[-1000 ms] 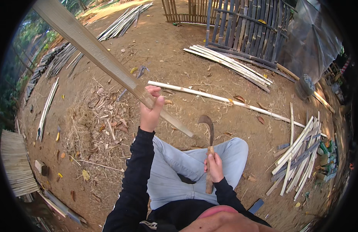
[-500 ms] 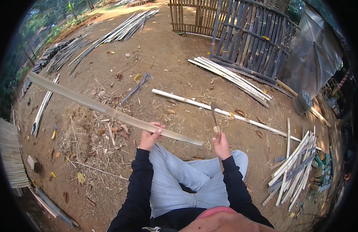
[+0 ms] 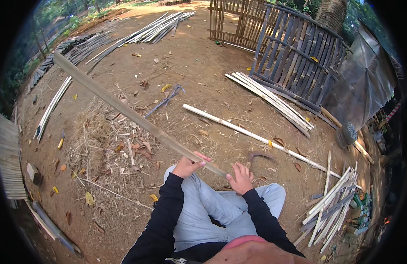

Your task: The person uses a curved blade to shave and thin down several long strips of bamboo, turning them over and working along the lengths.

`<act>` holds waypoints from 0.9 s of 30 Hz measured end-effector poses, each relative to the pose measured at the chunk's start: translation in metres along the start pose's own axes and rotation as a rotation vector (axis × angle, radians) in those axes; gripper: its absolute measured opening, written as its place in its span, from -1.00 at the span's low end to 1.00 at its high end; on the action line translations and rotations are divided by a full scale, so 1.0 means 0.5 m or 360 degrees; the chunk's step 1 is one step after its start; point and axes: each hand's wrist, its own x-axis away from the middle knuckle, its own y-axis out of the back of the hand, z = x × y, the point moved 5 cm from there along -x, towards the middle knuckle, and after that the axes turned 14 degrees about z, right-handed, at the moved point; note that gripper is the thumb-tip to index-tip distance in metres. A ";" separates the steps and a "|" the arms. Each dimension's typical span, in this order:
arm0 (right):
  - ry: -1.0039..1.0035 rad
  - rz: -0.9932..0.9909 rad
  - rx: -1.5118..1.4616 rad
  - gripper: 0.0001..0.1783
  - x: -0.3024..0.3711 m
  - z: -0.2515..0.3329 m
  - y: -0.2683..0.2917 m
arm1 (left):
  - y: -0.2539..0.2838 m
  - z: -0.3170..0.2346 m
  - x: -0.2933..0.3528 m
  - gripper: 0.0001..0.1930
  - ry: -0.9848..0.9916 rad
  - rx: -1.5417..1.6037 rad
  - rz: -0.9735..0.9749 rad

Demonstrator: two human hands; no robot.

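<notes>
My left hand [image 3: 188,166] is closed around a long, flat bamboo strip [image 3: 137,118] near its near end. The strip runs up and away to the far left, held above the ground and across my knee. At its near end is my right hand [image 3: 242,178], fingers bent and thumb close to the strip's tip; whether they touch I cannot tell. A sickle [image 3: 261,155] with a curved dark blade shows just beyond the right fingers, its wooden handle going in under them and mostly hidden. The blade points right.
A pale bamboo pole [image 3: 243,130] lies on the dirt ahead. Split strips [image 3: 331,209] are piled at the right, more pale strips [image 3: 269,102] beside a dark slatted panel [image 3: 296,48]. Shavings and dry leaves [image 3: 98,145] cover the ground at left. A blue-grey forked stick [image 3: 166,100] lies ahead.
My right hand has moved left to the strip's near end, and the sickle blade has swung from pointing away to pointing right. The strip has turned more steeply away and shows a darker side.
</notes>
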 end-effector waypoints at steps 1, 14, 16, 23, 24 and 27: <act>0.0154 0.0058 -0.0155 -0.36 -0.002 0.016 -0.008 | 0.000 0.003 -0.008 -0.84 -0.0018 -0.0053 0.0017; 0.0318 -0.0103 -0.0813 -0.65 -0.026 0.099 -0.038 | -0.012 -0.010 -0.005 -0.81 0.0030 -0.0234 0.0063; 0.0373 -0.0178 -0.0778 -0.65 -0.026 0.120 -0.010 | -0.017 -0.012 -0.004 -0.81 0.0000 -0.0196 0.0085; 0.0388 -0.0256 -0.1030 -0.79 -0.037 0.128 0.018 | -0.026 -0.010 -0.005 -0.81 -0.0043 -0.0235 0.0096; 0.0378 -0.0223 -0.1114 -0.82 -0.035 0.132 0.023 | -0.025 -0.010 -0.001 -0.81 -0.0045 -0.0208 0.0077; 0.0432 -0.0316 -0.1104 -0.87 -0.036 0.120 0.019 | -0.021 -0.004 -0.003 -0.83 0.0003 -0.0276 0.0060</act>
